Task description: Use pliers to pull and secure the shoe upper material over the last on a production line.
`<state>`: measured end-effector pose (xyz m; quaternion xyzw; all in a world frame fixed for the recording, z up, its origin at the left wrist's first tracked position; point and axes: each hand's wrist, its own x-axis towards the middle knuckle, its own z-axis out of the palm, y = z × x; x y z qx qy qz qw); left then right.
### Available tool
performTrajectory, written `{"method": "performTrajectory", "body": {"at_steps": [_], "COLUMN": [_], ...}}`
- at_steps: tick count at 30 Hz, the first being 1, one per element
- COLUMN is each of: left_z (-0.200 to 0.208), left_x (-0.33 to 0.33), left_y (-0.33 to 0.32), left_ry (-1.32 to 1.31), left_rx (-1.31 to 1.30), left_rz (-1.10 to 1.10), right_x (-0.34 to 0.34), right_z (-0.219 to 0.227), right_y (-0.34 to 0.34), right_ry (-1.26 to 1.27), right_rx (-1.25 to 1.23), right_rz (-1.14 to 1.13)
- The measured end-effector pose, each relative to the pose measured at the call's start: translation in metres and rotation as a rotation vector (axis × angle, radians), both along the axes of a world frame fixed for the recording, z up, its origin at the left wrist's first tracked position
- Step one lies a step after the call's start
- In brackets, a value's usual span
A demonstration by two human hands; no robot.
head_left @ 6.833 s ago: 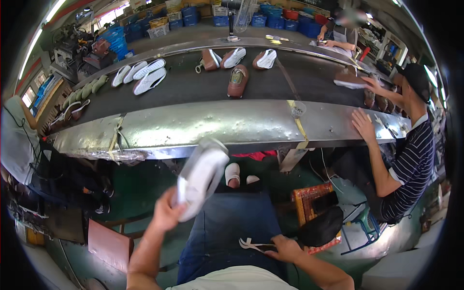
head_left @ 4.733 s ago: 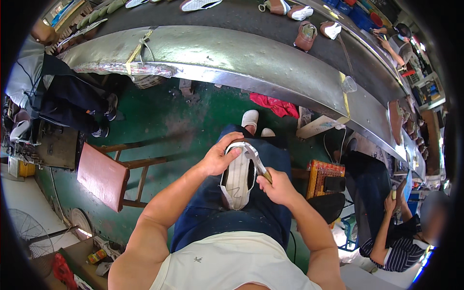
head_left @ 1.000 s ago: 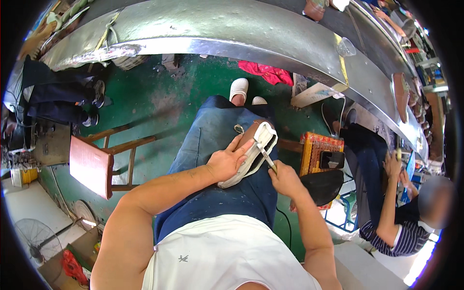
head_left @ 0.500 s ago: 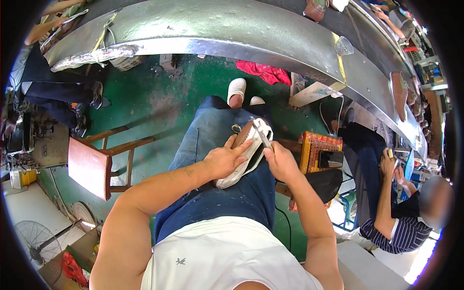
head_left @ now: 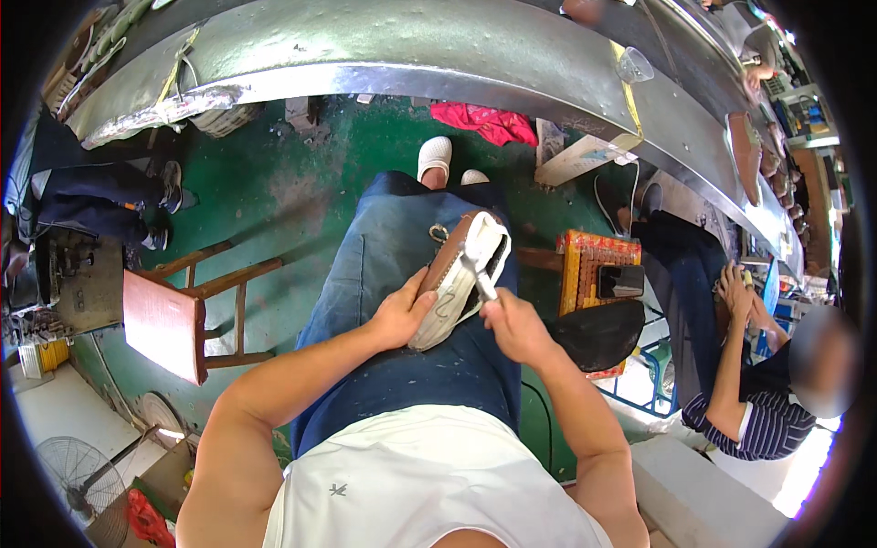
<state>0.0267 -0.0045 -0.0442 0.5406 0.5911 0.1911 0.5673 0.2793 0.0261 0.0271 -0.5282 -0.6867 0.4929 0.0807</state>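
Note:
A shoe [head_left: 445, 309] with a brown panel along one side and an off-white body rests on my lap, tilted, its dark opening facing right. My left hand [head_left: 402, 310] grips its left side, with the fingers wrapped over the edge. In my right hand [head_left: 518, 326] is a metal hand tool [head_left: 481, 279], whose far end lies against the shoe near the opening. Whether it is a hammer or pincers I cannot tell. A small ring-like piece [head_left: 438, 234] shows beside the shoe's upper left edge.
Ahead runs a long metal bench [head_left: 365, 46] with a clear cup [head_left: 634, 64] and brown shoes [head_left: 744, 155]. A wooden stool [head_left: 164, 324] stands left, a beaded seat [head_left: 585, 265] with a phone right. Red cloth [head_left: 484, 121] lies under the bench. A co-worker [head_left: 754, 393] sits at right.
My right hand and the tool have moved down, away from the shoe's top end. My left hand has slid lower along the shoe's side, and its fingers no longer reach across the top.

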Motion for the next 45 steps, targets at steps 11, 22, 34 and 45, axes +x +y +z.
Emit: {"method": "performTrajectory", "body": {"at_steps": [11, 22, 34, 45], "left_z": [0.006, 0.076, 0.207, -0.04], "left_x": [-0.016, -0.016, -0.013, 0.021], "left_y": [0.002, 0.022, 0.085, 0.051], "left_ry": [-0.051, 0.099, -0.263, -0.549], "left_rx": [-0.057, -0.093, 0.54, -0.291], "left_rz": [-0.096, -0.249, -0.182, 0.168], "right_x": [-0.018, 0.012, 0.053, 0.046], "right_z": [0.008, 0.0, 0.004, 0.039], "right_y": [-0.014, -0.043, -0.056, -0.035], "right_ry": [-0.305, 0.004, 0.373, 0.048], "right_rx": [-0.007, 0.12, -0.154, -0.142], "right_rz": [0.22, 0.032, -0.461, 0.039]}}
